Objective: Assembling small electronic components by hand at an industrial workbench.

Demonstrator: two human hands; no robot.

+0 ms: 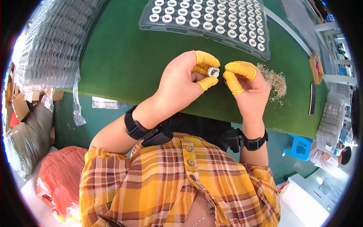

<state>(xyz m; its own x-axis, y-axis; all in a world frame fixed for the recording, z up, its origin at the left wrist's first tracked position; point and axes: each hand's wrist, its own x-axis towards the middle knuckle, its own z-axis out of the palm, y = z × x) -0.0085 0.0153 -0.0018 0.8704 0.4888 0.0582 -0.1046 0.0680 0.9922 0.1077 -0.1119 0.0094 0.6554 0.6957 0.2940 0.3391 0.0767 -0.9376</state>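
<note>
Pinching a small silver round part [213, 72] between yellow-cotted fingertips, left hand [185, 77] has it up over the green bench [121, 60]. Right hand [247, 85] sits just beside it, thumb and forefinger curled, gripping nothing I can see. Clear tray [206, 17] of matching parts beyond; pile of tiny metal bits [274, 81] at right.

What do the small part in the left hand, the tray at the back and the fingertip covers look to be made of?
Small part: likely metal, silvery and shiny with bright glints. Tray: clear moulded plastic, see-through and glossy, with rows of pockets. Fingertip covers: probably thin rubber or latex, matte yellow, rolled at the rim and tight on the fingers.
</note>
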